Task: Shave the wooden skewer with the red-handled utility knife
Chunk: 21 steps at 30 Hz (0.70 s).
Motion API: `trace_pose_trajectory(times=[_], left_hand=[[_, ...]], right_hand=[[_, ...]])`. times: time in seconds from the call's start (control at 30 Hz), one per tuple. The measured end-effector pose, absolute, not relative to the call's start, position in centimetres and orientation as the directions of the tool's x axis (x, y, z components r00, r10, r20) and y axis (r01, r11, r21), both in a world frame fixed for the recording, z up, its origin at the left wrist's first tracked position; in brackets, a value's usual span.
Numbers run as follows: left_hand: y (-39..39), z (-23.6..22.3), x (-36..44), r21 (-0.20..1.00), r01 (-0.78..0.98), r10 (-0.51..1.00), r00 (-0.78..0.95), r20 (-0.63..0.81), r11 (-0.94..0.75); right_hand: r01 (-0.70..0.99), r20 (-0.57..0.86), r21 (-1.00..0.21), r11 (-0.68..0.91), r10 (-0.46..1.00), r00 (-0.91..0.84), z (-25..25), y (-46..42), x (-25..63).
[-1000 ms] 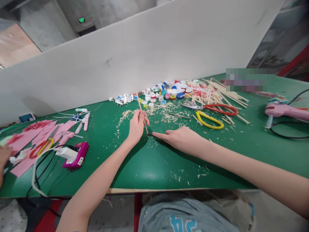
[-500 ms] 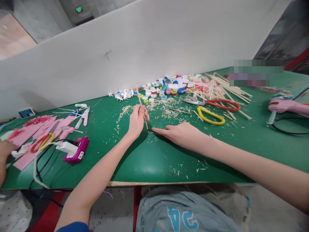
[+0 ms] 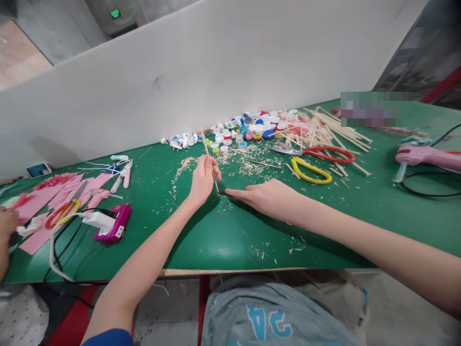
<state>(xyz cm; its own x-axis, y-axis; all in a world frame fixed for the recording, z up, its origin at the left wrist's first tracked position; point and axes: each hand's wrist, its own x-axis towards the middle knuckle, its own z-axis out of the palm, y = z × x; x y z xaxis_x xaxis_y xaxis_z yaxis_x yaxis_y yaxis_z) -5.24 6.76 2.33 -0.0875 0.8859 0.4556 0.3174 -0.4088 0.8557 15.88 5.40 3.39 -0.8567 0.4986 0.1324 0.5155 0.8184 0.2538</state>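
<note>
my left hand point(image 3: 202, 179) clamped on a thin stick point(image 3: 210, 161); my right hand point(image 3: 268, 196) flat, fingers together, its fingertip hiding a small dark piece on the worktop point(image 3: 223, 240).

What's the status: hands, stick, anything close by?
Left hand grips thin wooden stick, tip on green table. Right hand flat, forefinger at tip. Wood shavings around.

A thin pale wooden stick point(image 3: 210, 161) stands tilted, its lower tip on the green table point(image 3: 201, 240).

The left hand point(image 3: 202, 179) pinches a thin wooden stick point(image 3: 210, 162) upright on the green bench point(image 3: 223, 240); the right hand point(image 3: 268, 197) lies flat, forefinger touching a small dark piece at the stick's foot.
</note>
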Motion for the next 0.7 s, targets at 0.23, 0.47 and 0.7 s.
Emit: trace_pose_trajectory(times=[0.23,0.47,0.7], left_hand=[[6.78,2.24,-5.31,0.847,0.333,0.877,-0.105,0.469,-0.414],[6.78,2.24,-5.32,0.849,0.326,0.882,-0.084,0.464,-0.416],[6.73,2.33,-5.27,0.843,0.328,0.879,-0.068,0.472,-0.427]], right_hand=[[0.539,0.136,0.269,0.798,0.522,-0.842,3.51,5.33,16.1],[0.518,0.1,0.287,0.806,0.512,-0.853,3.42,5.45,16.0],[0.527,0.121,0.314,0.79,0.517,-0.847,3.39,5.52,16.0]])
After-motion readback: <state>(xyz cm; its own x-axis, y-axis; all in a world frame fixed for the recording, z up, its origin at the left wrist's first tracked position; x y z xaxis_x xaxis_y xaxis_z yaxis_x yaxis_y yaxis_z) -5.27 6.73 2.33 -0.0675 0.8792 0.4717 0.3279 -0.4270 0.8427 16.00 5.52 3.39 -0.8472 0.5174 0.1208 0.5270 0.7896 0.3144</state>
